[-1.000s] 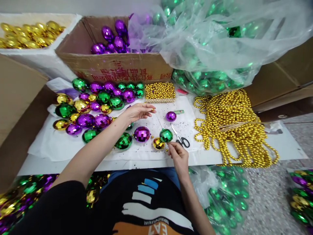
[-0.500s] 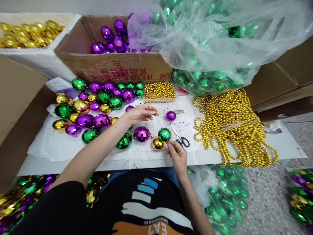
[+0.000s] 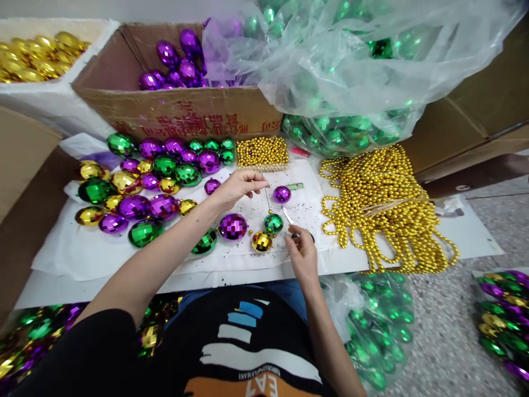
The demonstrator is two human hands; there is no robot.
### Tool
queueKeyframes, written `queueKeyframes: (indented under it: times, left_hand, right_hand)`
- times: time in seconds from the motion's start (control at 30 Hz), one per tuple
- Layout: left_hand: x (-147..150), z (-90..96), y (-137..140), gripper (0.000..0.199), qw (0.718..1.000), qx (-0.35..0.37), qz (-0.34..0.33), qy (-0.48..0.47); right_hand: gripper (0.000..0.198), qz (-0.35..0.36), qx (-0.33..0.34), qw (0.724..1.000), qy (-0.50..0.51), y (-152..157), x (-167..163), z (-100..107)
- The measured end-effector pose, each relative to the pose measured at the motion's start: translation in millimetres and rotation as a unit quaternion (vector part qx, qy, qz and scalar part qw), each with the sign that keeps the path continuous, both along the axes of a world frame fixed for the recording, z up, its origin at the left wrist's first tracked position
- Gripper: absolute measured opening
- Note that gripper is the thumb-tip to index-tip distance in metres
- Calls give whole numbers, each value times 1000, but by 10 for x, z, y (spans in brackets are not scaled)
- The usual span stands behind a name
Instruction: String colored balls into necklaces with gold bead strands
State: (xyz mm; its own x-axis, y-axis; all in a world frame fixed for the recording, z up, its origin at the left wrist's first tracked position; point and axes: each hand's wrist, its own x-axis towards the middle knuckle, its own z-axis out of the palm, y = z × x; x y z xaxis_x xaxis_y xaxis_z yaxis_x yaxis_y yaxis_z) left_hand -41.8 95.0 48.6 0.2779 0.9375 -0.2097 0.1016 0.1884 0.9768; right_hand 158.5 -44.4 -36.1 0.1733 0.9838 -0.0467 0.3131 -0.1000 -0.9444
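Some bare sheet [image 3: 313, 181] lies beyond my right hand [image 3: 303, 252], its grip hidden; my left hand [image 3: 242, 187] pinches thread [image 3: 267, 199] above a shiny green ball [image 3: 273, 223].

Left hand [image 3: 243, 186]: pinches a thread [image 3: 266, 199] running down to a green ball [image 3: 273, 223]
Right hand [image 3: 303, 252]: at the scissors [image 3: 288, 215], grip unclear
Gold ball [image 3: 262, 241]: just beside the green ball
Bead box [image 3: 262, 166]: beyond the left hand
Bead strings [image 3: 382, 201]: heaped right of the scissors
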Motion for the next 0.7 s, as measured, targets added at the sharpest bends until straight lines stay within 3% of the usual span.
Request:
queueKeyframes:
  times: [0.1,0.17,0.33,0.47,0.6,0.7]
  left_hand:
    - [70,30,-6,22,999,29,10,-12]
    - [134,43,-10,23,999,36,17,-24]
    - [247,68,1,25,997,39,25,-58]
    - [267,52,15,27,997,14,16,-74]
    - [268,46,32,30,995,0,-15,-94]
    - [282,15,108,37,992,-28,-45,-116]
  right_hand:
    - [32,-17,62,997,-48,123,-3,133]
    - [32,9,82,996,-35,265,-52,201]
    - [25,52,41,997,32,585,-145,158]
    - [23,57,-1,995,83,626,-106,92]
    - [15,72,26,996,46,582,-30,173]
    - [15,38,39,997,59,563,22,249]
